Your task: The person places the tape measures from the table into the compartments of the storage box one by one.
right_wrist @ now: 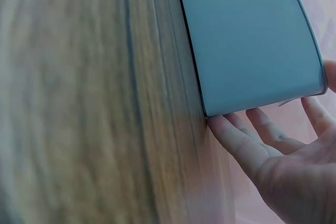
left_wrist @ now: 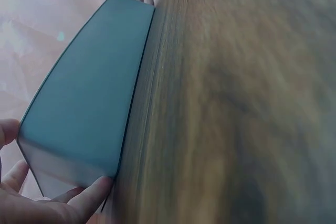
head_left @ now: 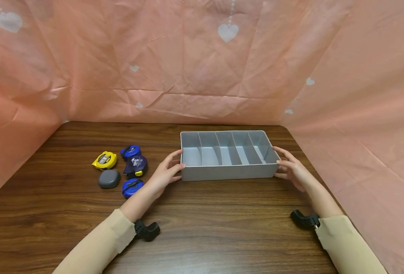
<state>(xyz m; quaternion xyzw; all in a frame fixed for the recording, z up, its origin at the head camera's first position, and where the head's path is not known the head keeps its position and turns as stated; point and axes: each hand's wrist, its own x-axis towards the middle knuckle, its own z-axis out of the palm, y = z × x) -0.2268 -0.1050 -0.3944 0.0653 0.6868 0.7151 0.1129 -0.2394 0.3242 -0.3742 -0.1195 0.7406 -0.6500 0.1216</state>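
A grey divided storage box (head_left: 227, 173), with several compartments side by side, sits on the wooden table between both hands. Its compartments hold nothing. My left hand (head_left: 162, 176) holds the left end, thumb by the front corner and fingers spread along the end wall. At the opposite end, my right hand (head_left: 296, 171) grips the box, its thumb near the rim. In the left wrist view, fingertips (left_wrist: 98, 188) press the end wall close to the bottom edge. The right wrist view shows fingertips (right_wrist: 218, 124) touching the box's lower corner.
Left of the box lie a yellow tape measure (head_left: 106, 160), a blue tape measure (head_left: 131, 151), a dark blue tape measure (head_left: 136, 165) and another blue one (head_left: 132, 188) beside the left forearm. A dark grey rounded case (head_left: 109, 179) lies among them. Pink cloth (head_left: 202, 76) surrounds the table.
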